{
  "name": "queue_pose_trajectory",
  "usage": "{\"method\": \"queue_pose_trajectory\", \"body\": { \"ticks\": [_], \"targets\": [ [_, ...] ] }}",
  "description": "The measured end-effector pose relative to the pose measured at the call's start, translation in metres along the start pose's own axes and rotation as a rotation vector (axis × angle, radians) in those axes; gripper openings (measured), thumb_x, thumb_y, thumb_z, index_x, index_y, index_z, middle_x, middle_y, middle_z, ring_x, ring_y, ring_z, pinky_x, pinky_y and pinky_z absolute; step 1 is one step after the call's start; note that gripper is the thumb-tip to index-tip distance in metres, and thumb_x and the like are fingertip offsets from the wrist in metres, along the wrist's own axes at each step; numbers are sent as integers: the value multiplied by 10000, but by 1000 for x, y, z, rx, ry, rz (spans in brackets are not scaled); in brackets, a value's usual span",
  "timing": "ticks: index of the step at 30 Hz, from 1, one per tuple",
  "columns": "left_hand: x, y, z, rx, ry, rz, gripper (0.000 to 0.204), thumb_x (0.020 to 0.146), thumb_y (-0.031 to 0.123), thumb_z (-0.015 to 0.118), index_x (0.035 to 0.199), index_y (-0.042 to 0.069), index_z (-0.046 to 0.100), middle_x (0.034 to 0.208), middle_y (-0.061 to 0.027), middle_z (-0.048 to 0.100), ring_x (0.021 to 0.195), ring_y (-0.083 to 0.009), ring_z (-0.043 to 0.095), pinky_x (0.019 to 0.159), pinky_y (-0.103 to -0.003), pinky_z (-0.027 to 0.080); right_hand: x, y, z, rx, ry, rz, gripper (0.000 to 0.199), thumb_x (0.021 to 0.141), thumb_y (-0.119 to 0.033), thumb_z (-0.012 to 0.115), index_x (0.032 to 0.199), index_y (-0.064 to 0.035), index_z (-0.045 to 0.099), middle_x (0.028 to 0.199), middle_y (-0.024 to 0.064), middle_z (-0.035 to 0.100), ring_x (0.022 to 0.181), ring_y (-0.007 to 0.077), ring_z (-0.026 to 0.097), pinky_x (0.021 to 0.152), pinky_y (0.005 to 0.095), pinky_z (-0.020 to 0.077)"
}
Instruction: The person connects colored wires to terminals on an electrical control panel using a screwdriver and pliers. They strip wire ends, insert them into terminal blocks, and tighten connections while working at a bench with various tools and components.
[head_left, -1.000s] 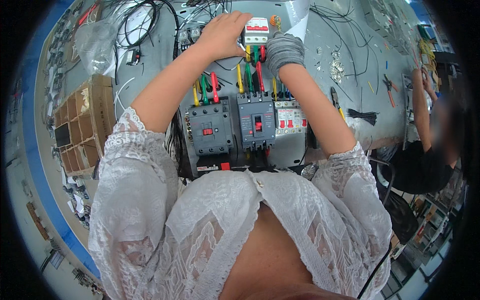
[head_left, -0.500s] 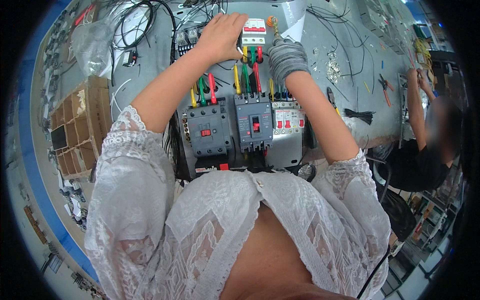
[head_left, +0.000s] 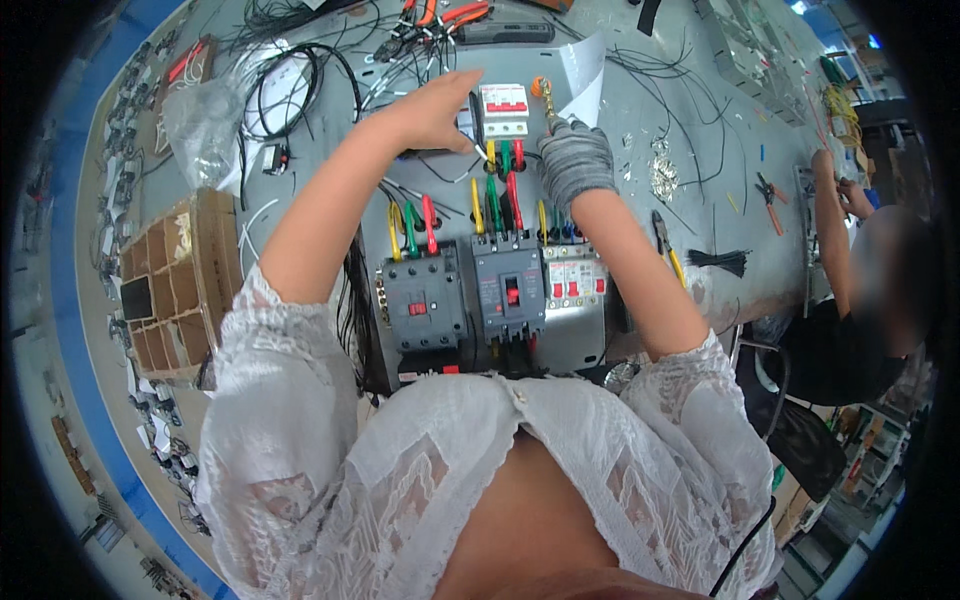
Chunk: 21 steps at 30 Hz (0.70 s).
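The grey table (head_left: pixel 745 228) is the biggest thing. It sits lower in view than half a sec ago, so its far end shows more — orange-handled pliers (head_left: pixel 465 14) and a long grey tool (head_left: pixel 505 33) are in sight up there now. It looks like the head tips up, so the work spot itself seems abt the same.

Next in size: the cardboard box (head_left: pixel 215 270) w/ little rooms, on the left. Then the dark switch box (head_left: pixel 420 305) w/ a red bit, and the dark breaker (head_left: pixel 510 290) just beside it.

The L hand (head_left: pixel 430 112) is bare. It's more open than half a sec ago — thumb and fingers are spread, w/ a clear gap btw them. It seems to have no firm hold; can't tell if the thumb tip touches a thin white wire. The R hand (head_left: pixel 577 165) has a grey glove, fingers curled near the gold strip (head_left: pixel 548 98). Can't tell if it holds anything.

The white breaker (head_left: pixel 504 110) w/ red levers stands btw both hands, so that spot seems to be the one being worked on. Its yellow, green and red wires (head_left: pixel 517 155) come out below.
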<state>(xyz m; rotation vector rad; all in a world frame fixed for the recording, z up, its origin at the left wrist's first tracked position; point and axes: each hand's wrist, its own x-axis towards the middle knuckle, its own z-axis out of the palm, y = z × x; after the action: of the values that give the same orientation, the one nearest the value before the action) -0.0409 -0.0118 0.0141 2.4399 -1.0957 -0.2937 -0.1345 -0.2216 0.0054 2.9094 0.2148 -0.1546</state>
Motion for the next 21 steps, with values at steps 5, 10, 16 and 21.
{"method": "queue_pose_trajectory", "body": {
  "ticks": [5,10,16,21],
  "targets": [
    [11,-15,-33,-178,-297,-179,1032,612,312,827,1432,-11,291,1385,-234,441,1294,-314,436,1077,-337,347,-5,4,-2,92,139,-59,167,799,-179,606,940,-145,689,1094,104,630,992,261,611,842,405,474],
    [12,-23,-16,-143,-192,-96,920,595,323,825,1349,23,393,1257,-209,543,1162,-331,536,991,-359,415,-3,1,11,187,120,-55,181,770,-206,643,929,-124,672,1111,117,613,1018,297,579,851,440,465],
    [7,-30,-18,-235,-162,-52,1013,587,348,844,1407,28,342,1274,-222,538,1200,-346,501,1025,-360,394,-6,-2,1,177,81,-72,184,816,-169,582,978,-145,665,1089,86,626,1030,267,599,825,431,465],
    [1,-20,-47,-209,-149,-130,927,609,179,831,1401,75,361,1279,-117,481,1237,-299,433,1052,-357,367,-3,0,4,209,95,-71,211,827,-214,573,994,-125,665,1084,95,640,1052,287,594,847,445,458]
  ]
}}
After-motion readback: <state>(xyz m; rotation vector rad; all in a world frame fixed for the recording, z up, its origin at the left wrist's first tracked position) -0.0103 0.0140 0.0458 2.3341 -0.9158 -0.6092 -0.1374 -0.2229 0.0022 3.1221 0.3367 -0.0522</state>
